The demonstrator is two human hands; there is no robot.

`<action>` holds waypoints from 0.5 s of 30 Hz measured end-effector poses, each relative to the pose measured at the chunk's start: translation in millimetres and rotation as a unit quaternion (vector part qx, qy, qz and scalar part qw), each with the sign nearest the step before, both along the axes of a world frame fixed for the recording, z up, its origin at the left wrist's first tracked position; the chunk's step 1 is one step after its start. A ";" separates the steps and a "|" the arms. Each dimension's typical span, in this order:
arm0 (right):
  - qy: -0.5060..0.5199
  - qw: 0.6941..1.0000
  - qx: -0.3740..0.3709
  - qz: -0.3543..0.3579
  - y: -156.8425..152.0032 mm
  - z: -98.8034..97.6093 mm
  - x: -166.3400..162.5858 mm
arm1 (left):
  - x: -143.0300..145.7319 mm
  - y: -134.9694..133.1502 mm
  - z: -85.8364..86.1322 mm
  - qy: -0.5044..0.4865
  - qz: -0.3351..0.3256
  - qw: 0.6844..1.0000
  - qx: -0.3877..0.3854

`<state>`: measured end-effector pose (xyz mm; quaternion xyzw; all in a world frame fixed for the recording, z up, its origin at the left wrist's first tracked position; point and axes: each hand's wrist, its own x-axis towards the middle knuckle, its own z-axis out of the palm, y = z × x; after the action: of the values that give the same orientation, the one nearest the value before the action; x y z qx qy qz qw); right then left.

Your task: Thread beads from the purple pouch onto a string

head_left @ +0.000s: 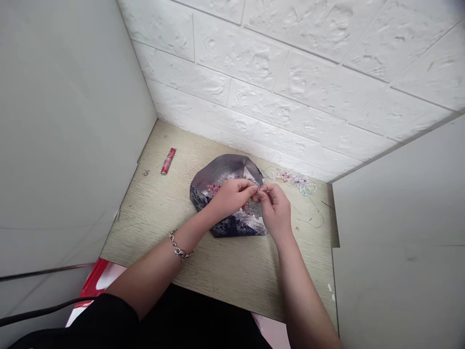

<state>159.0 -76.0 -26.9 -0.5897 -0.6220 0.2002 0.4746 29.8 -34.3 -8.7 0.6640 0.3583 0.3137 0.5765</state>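
Just over the pouch, your forearms slant inward so your left hand and right hand meet, thumbs and forefingers pinching a tiny item too small to identify, with clear beads in the pouch directly beneath your fingertips.

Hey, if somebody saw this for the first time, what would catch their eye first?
Probably the left hand and right hand, fingertips together over the shiny pouch on the table; whatever they pinch is too small to make out. Next might come the chain bracelet on the left wrist. Then the colourful beads right of the pouch and the red tube to its left.
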 end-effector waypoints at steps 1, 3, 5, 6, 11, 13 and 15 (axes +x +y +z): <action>-0.007 1.000 0.004 0.002 -0.2 0.9 -0.2 | 0.1 0.3 -0.6 -0.005 -0.004 1.000 -0.007; -0.018 1.000 0.018 0.009 -0.4 2.3 -0.6 | 0.2 1.1 -1.7 -0.013 -0.011 1.000 -0.016; -0.019 0.999 0.038 0.016 -0.1 3.1 -1.1 | 0.4 2.2 -2.3 -0.021 -0.020 0.999 -0.025; -0.012 0.999 0.049 0.017 0.2 3.2 -1.3 | 0.5 2.9 -2.4 -0.026 -0.025 0.999 -0.031; 0.068 0.996 0.060 0.010 2.0 2.4 -1.7 | 0.8 4.5 0.3 -0.048 -0.048 0.995 -0.070; 0.113 0.993 0.041 0.009 2.6 1.8 -1.0 | 0.9 3.8 1.5 -0.052 -0.055 0.994 -0.079; 0.164 0.986 0.013 0.013 3.3 0.6 0.4 | 1.0 2.7 2.1 -0.058 -0.057 0.993 -0.081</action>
<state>159.4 -72.7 -26.3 -0.5347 -0.5457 0.2920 0.5754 30.8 -31.6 -6.7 0.6150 0.3101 0.2885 0.6651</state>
